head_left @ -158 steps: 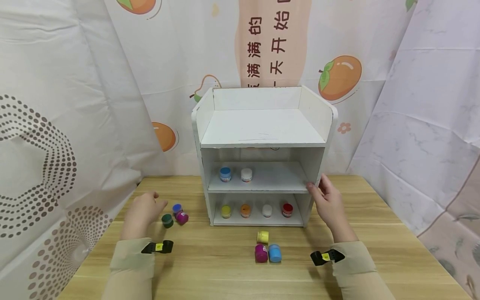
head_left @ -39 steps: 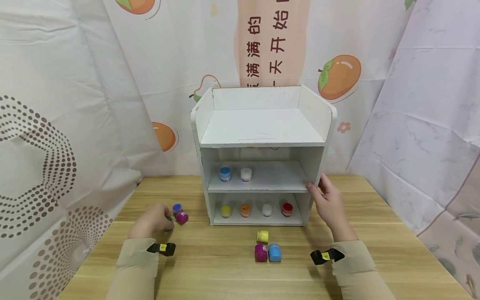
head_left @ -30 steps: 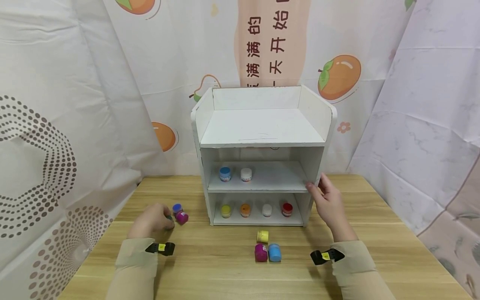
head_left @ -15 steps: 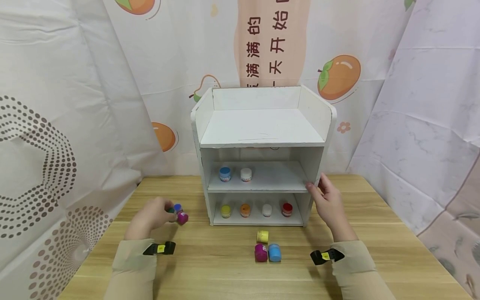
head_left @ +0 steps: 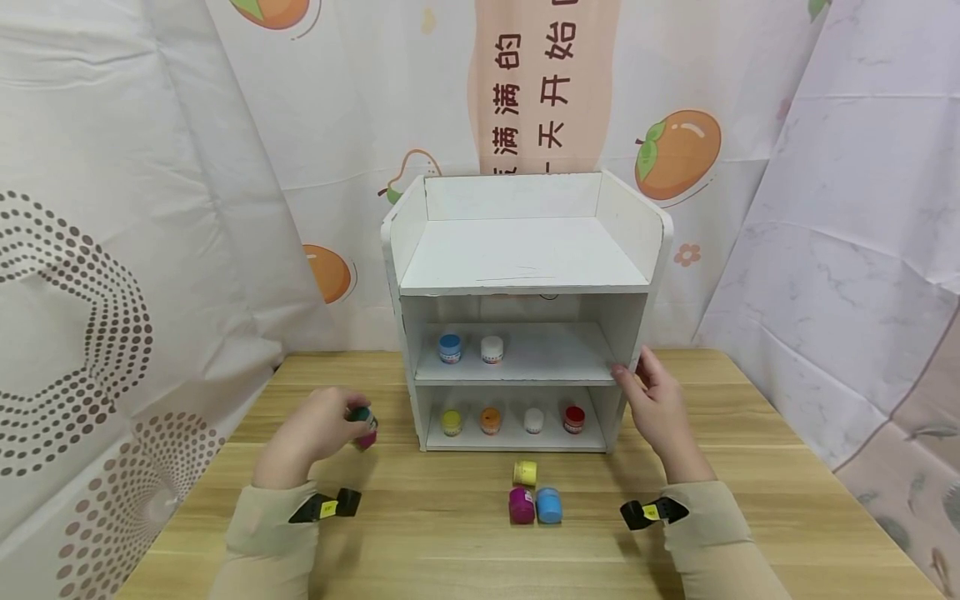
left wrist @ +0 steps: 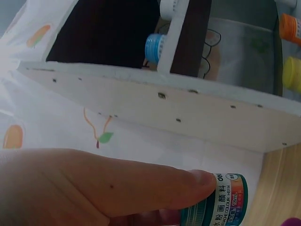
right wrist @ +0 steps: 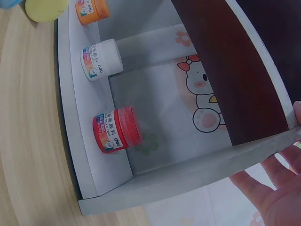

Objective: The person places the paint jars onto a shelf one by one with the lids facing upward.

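Note:
My left hand pinches a green paint jar left of the white shelf unit. In the left wrist view, the thumb presses the end of the green paint jar, its label showing. A magenta jar peeks out just below it; the violet-blue jar there is hidden. My right hand holds the shelf unit's right side, thumb at the front edge and fingers around the outside. In the right wrist view, the fingers of the right hand lie along that side panel.
The middle shelf holds a blue jar and a white jar. Below stand yellow, orange, white and red jars. In front lie yellow, magenta and light blue jars on the wooden table.
My left hand has taken hold of the green jar, lifted it and moved it right, over the violet-blue and magenta jars. The right hand stays on the shelf unit.

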Action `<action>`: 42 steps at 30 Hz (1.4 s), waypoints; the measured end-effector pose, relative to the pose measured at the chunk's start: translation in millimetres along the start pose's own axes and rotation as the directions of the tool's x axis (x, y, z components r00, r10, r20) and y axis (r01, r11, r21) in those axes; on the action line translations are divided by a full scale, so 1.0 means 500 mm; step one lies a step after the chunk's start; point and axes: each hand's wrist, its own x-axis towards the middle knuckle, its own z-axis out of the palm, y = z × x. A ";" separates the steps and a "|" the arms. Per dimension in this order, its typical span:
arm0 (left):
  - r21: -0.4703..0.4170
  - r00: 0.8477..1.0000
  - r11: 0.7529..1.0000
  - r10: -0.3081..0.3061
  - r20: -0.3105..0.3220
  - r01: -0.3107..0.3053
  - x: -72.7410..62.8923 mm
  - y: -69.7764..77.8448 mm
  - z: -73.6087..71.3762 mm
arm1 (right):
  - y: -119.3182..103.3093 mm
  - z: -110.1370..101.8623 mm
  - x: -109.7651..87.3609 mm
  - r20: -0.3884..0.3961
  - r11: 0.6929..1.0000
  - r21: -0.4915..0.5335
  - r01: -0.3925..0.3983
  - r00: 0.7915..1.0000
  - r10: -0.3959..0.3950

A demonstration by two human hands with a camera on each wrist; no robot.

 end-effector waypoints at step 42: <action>0.067 0.920 0.930 0.368 -0.139 -0.362 -0.006 0.142 0.066 | 0.071 0.002 0.007 -0.012 1.000 0.013 -0.021 1.000 0.021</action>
